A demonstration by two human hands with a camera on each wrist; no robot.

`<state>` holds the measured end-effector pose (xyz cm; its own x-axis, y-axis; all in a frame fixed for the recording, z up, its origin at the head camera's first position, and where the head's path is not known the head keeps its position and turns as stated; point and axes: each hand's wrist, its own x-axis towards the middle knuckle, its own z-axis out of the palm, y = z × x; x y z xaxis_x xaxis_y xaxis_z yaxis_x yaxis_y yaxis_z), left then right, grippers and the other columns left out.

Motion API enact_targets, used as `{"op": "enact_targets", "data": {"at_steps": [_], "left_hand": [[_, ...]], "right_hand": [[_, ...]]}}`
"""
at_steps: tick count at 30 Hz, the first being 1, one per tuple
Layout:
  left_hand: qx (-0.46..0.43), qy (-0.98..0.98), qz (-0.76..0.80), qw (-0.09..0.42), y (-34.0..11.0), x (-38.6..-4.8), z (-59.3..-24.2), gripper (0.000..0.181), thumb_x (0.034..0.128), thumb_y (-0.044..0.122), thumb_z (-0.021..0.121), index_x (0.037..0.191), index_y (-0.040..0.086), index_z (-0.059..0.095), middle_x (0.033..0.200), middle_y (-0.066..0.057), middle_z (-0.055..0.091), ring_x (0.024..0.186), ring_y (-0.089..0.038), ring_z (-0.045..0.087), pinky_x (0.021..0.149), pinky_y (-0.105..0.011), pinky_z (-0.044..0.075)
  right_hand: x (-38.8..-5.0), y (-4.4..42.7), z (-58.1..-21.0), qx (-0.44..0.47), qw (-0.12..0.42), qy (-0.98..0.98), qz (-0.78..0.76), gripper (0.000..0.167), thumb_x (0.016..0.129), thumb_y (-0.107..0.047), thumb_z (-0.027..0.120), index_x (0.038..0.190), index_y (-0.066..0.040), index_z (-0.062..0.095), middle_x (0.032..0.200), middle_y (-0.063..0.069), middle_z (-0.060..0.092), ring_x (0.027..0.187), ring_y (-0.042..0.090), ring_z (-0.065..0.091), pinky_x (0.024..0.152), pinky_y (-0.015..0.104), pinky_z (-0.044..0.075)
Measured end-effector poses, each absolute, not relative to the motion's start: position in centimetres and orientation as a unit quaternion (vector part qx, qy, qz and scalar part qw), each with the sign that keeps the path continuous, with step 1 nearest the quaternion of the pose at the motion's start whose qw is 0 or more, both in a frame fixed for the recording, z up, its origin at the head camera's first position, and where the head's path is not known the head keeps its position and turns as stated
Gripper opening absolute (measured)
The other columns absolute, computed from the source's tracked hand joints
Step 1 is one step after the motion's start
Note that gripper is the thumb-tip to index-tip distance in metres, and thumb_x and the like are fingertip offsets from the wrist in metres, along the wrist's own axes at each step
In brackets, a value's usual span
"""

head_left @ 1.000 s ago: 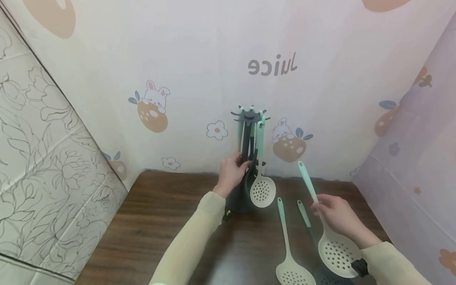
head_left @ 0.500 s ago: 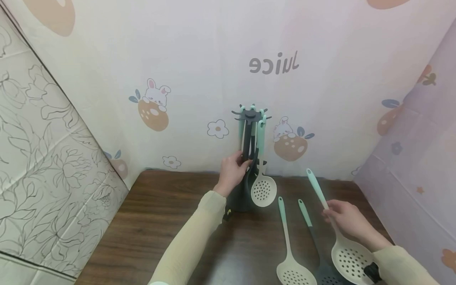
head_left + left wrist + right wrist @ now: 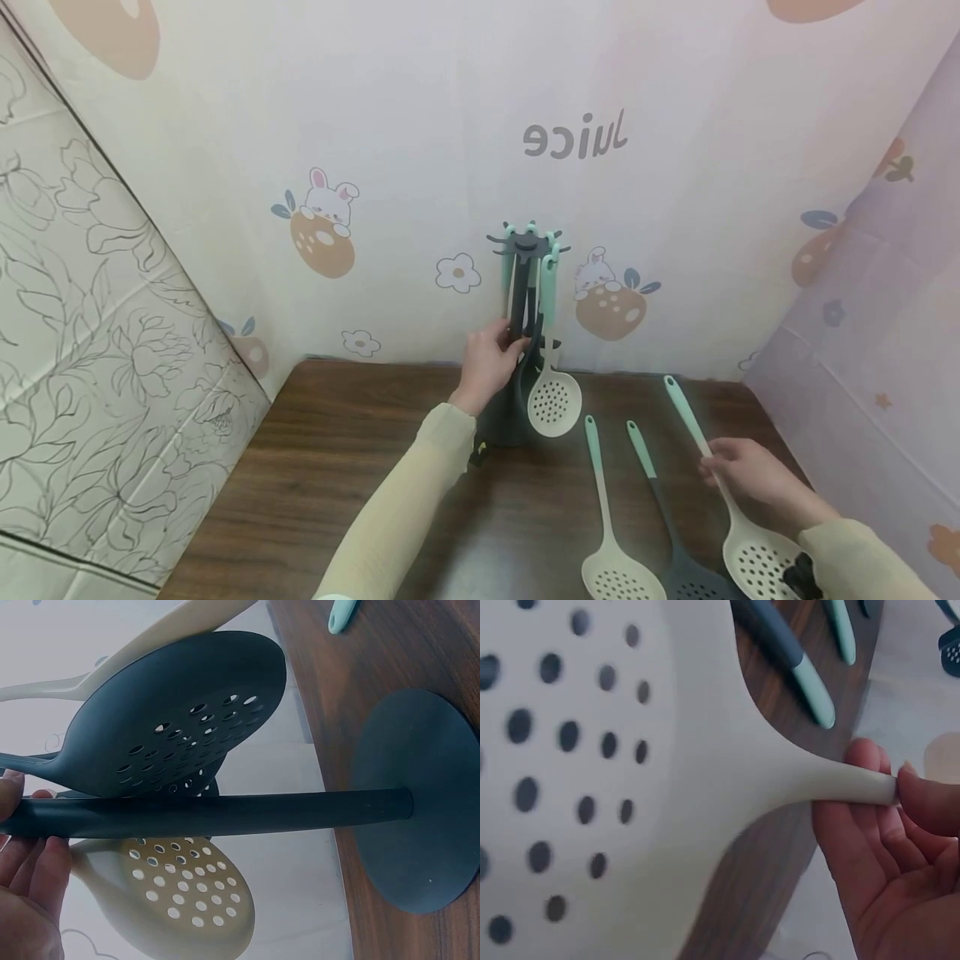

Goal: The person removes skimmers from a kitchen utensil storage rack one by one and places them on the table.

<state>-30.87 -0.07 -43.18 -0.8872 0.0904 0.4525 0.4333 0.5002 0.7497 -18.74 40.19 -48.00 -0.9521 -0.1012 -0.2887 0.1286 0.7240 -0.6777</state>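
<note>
My left hand grips the post of a dark utensil stand, its thumb and fingers wrapped round it. Several mint-handled utensils hang from the stand's hooks, among them a cream skimmer and a dark slotted spoon. Over at the right, my right hand pinches the neck of a large cream skimmer between thumb and fingers. Its mint handle points up toward the wall. Whether its bowl touches the tabletop I cannot tell.
On the brown wooden table lie another cream skimmer and a dark perforated utensil with a mint handle, side by side left of the held skimmer. Printed cloth walls stand behind and at both sides.
My right hand has moved right and toward the front with the cream skimmer, lowering it beside the dark utensil, which is now less covered. The left hand stays on the stand's post.
</note>
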Motion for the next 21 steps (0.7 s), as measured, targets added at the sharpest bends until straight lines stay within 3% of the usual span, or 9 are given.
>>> {"op": "enact_targets", "data": {"at_steps": [9,21], "left_hand": [[-0.153,-0.848,-0.477,0.174,-0.2,-30.9,-43.3,0.012,0.0938,0.021,0.072,0.104,0.015,0.069,0.092,0.0,0.075,0.073,-0.007,0.065,0.067,-0.023,0.056],[-0.155,-0.848,-0.473,0.182,-0.1,-30.9,-43.4,0.012,0.094,0.02,0.071,0.104,0.014,0.069,0.092,-0.001,0.075,0.072,-0.007,0.065,0.065,-0.023,0.056]], "right_hand": [[-18.2,41.8,-50.0,0.044,0.245,0.857,-0.451,0.029,0.101,-0.001,0.047,0.121,0.019,0.048,0.091,0.012,0.063,0.083,0.026,0.062,0.068,0.041,0.052],[-17.9,41.7,-51.2,0.078,0.26,0.877,-0.397,0.024,0.101,-0.006,0.052,0.113,0.013,0.056,0.09,0.011,0.059,0.083,0.024,0.06,0.068,0.044,0.056]]}}
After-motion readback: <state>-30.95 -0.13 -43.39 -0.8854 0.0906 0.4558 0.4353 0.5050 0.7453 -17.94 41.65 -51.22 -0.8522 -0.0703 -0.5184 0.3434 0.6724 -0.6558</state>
